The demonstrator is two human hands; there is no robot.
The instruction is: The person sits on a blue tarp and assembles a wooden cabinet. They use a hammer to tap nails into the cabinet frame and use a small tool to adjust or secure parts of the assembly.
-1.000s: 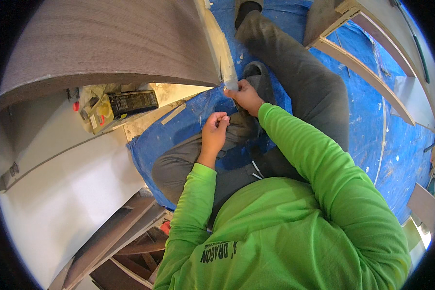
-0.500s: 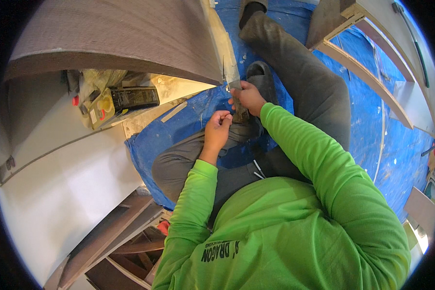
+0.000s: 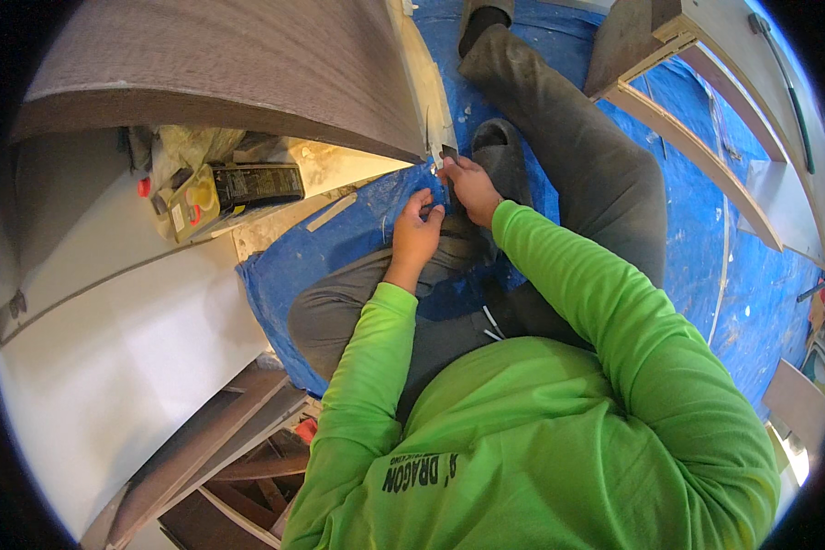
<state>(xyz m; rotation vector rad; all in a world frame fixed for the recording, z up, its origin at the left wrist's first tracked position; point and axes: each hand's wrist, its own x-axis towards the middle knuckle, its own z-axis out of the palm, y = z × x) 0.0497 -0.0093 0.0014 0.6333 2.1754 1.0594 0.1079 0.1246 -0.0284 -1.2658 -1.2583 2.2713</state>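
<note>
Near the upper middle of the frame, the left hand [image 3: 416, 227] and right hand [image 3: 470, 185] pinch a small grey piece [image 3: 446, 176] beside the brown panel's [image 3: 247, 73] corner.

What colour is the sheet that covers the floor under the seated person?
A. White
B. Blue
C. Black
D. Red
B: the floor sheet is blue all around the person's grey trouser legs, and both hands work above it beside the dark wood-grain panel.
</note>
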